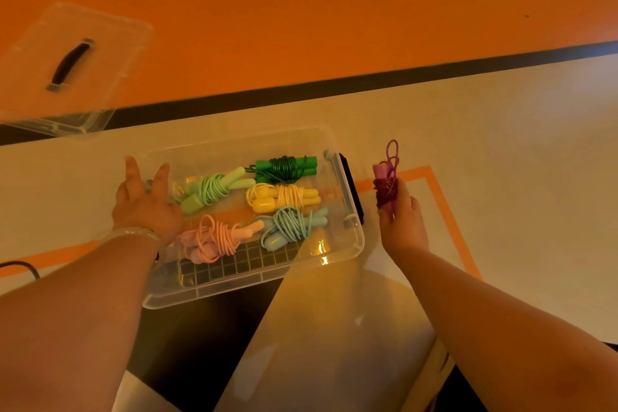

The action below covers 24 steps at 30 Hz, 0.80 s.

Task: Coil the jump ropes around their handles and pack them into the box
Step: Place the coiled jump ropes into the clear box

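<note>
Box (355, 241) open on top; lid (110, 53) lies far left, well apart. Five coiled ropes (284, 197) fill far + mid floor. Free: near grid strip + near-right corner. Left hand (147, 207) blocks left wall. Right hand (401, 224) w/ purple rope (386, 189) beside right wall; black latch (351, 187) between.

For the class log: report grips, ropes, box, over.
Left grip open at box's left end. Right grip holds coiled purple rope, unpacked. Five ropes packed; lid off, nothing blocking.

Five coiled ropes (287, 196) lie in the box (355, 246), lid (110, 43) behind-left, sixth rope (386, 191) just right.
</note>
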{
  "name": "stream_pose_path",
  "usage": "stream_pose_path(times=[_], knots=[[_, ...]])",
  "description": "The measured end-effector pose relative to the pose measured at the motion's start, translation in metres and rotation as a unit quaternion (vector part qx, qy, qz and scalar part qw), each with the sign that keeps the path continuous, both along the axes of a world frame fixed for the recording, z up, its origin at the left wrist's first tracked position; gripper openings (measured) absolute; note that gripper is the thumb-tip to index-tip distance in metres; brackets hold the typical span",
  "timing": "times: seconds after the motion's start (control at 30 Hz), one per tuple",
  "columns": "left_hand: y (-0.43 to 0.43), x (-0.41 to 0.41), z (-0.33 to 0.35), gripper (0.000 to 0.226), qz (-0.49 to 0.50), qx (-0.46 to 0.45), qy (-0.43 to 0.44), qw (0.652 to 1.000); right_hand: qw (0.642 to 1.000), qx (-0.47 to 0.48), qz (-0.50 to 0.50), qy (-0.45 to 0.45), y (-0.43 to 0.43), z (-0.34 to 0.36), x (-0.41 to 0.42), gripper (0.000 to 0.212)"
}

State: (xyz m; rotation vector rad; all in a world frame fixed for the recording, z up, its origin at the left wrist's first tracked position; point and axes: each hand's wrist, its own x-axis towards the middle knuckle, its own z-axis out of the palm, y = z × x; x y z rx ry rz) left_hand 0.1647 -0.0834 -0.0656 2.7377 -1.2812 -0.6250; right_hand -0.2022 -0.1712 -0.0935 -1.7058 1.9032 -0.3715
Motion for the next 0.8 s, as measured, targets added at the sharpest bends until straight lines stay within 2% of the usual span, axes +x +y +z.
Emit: stream_pose_path(times=[0.17, 0.27, 0.37, 0.47, 0.57, 0.67, 0.8], knots=[[-0.001, 0.002, 0.003, 0.068, 0.009, -0.005, 0.044, 0.999, 0.987, -0.103, 0.117, -0.047, -0.022, 0.046, 0.028, 0.067], [-0.002, 0.004, 0.007, 0.073, 0.026, -0.028, 0.106, 0.994, 0.949, -0.148, 0.274, -0.041, -0.026, 0.072, 0.058, 0.069], [-0.003, 0.002, 0.01, 0.078, 0.014, -0.045, 0.145, 0.988, 0.887, -0.093, 0.452, -0.006, -0.017, 0.078, 0.087, 0.066], [-0.001, -0.002, 0.013, 0.087, 0.005, -0.04, 0.166, 0.985, 0.812, -0.001, 0.572, 0.115, -0.001, 0.061, 0.108, 0.06], [0.0, -0.004, 0.014, 0.091, -0.007, -0.024, 0.172, 0.985, 0.755, 0.055, 0.633, 0.163, 0.009, 0.043, 0.124, 0.055], [0.0, -0.003, 0.016, 0.088, -0.016, -0.013, 0.174, 0.984, 0.698, 0.064, 0.684, 0.204, 0.013, 0.038, 0.143, 0.055], [0.0, -0.006, 0.017, 0.088, -0.014, -0.022, 0.184, 0.983, 0.671, 0.049, 0.707, 0.22, 0.012, 0.039, 0.152, 0.061]])
